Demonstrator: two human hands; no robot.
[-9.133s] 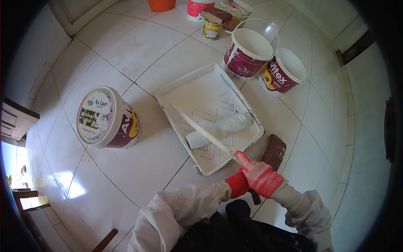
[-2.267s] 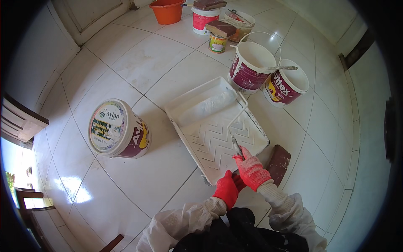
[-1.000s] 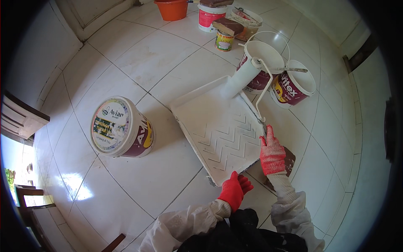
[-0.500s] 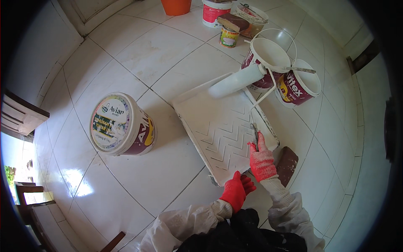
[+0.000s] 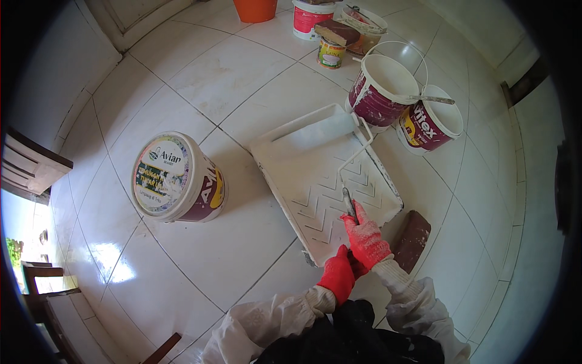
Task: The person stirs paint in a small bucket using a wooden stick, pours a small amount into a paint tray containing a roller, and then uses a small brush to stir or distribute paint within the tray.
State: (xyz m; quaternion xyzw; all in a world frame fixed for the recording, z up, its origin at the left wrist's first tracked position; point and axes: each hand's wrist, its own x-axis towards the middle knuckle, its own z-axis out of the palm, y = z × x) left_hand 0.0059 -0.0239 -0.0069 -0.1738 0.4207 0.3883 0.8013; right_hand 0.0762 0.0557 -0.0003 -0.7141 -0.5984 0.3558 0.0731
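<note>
My right hand (image 5: 365, 238), in a red glove, grips the handle of a paint roller (image 5: 316, 125). The roller's white sleeve lies across the deep far end of a white paint tray (image 5: 290, 176) on the tiled floor, and its wire frame runs back over the ribbed slope to my hand. My left hand (image 5: 337, 277), also in a red glove, has its fingers curled. It sits just behind my right wrist, by the tray's near corner, with nothing visible in it.
A large lidded paint bucket (image 5: 176, 176) stands left of the tray. Two open buckets (image 5: 387, 91) (image 5: 432, 125) stand beyond it, with a tool lying across them. A brown block (image 5: 411, 240) lies to the right of my hand. Small cans, an orange tub (image 5: 255, 8) and wooden furniture (image 5: 30, 173) are further off.
The roller was raised near the open bucket a second ago and now lies down in the tray's far end. My right hand has come lower along the tray, and my left hand stays near its corner.
</note>
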